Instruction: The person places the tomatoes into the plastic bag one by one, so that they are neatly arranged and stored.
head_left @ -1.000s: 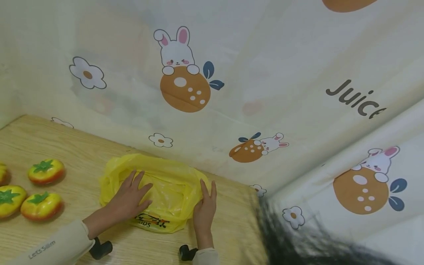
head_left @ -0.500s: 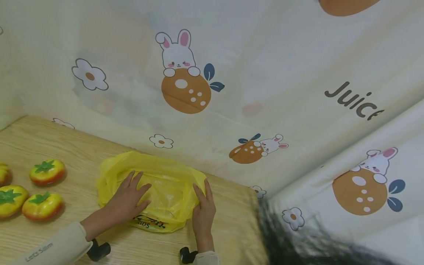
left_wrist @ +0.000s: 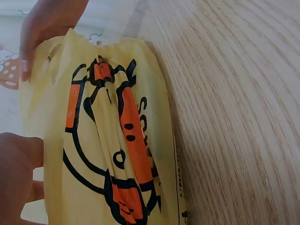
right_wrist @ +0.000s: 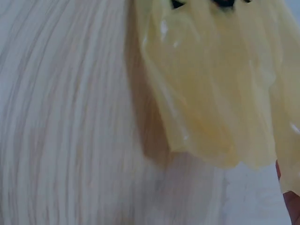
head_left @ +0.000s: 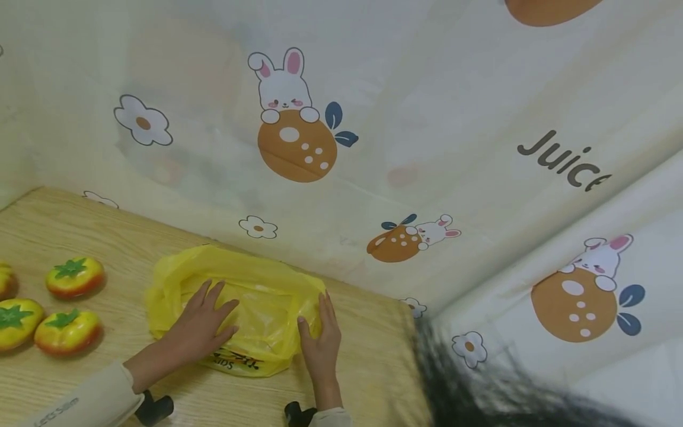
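Observation:
A yellow plastic bag (head_left: pixel 240 264) stands on the wooden table with its mouth spread wide. My left hand (head_left: pixel 197 326) reaches over its near left rim, fingers apart inside the mouth. My right hand (head_left: pixel 322 347) is at the right rim, fingers nearly straight along the outside and thumb on the inner side. In the left wrist view, the bag's front (left_wrist: pixel 108 140) carries an orange and black cartoon print; the left thumb side shows at the lower left and the right hand (left_wrist: pixel 51 23) at the top. The right wrist view shows the bag's wrinkled side (right_wrist: pixel 211 84).
Several yellow-red persimmons with green tops, one of them a persimmon (head_left: pixel 74 277), sit on the table (head_left: pixel 123 237) left of the bag. A cloth curtain (head_left: pixel 213 148) with rabbit and orange prints rises behind the table and at the right. Dark hair hangs at the lower right.
Both hands have shifted slightly left, and the bag's edges have moved left with them. The right thumb has come apart from the fingers. The persimmons stay in place.

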{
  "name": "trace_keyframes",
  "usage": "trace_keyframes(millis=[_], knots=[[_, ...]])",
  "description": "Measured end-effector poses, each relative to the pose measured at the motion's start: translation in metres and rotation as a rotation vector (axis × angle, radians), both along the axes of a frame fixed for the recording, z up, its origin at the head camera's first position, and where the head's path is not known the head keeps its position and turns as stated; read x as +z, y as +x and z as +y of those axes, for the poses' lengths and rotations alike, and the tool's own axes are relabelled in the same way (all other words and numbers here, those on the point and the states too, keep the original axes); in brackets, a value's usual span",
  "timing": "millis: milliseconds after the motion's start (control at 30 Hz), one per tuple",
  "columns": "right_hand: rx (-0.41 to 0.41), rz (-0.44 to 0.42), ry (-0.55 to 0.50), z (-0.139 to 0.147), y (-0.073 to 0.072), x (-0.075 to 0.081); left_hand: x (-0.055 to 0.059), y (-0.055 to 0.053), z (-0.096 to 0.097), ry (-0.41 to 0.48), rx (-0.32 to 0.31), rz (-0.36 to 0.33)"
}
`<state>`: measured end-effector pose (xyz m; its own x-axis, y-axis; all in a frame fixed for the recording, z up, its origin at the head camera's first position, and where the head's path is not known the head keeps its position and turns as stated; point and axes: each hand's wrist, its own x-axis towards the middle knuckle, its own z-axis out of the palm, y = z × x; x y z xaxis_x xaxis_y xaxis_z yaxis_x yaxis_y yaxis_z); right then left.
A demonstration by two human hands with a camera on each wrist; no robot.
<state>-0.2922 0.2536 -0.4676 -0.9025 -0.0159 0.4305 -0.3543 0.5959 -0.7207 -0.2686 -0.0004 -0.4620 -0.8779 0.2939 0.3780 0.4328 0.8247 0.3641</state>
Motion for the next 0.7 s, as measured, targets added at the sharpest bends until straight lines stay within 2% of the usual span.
trace_keyframes(millis=[133,267,400,500,700], knots=[[-0.009,-0.068,-0.118,-0.006,0.001,0.002,-0.004,0.000,-0.002,0.017,0.005,0.017],[-0.034,-0.102,-0.121,-0.011,0.001,0.005,-0.005,0.002,-0.004,0.029,0.011,0.046],[-0.056,-0.139,-0.107,-0.016,0.003,0.006,-0.005,0.004,-0.010,0.042,0.013,-0.021],[-0.058,-0.179,-0.147,-0.017,0.006,0.009,-0.003,0.004,-0.018,0.063,0.027,-0.077],[-0.043,-0.205,-0.205,-0.017,0.013,0.028,0.005,0.006,-0.035,0.093,0.043,-0.056]])
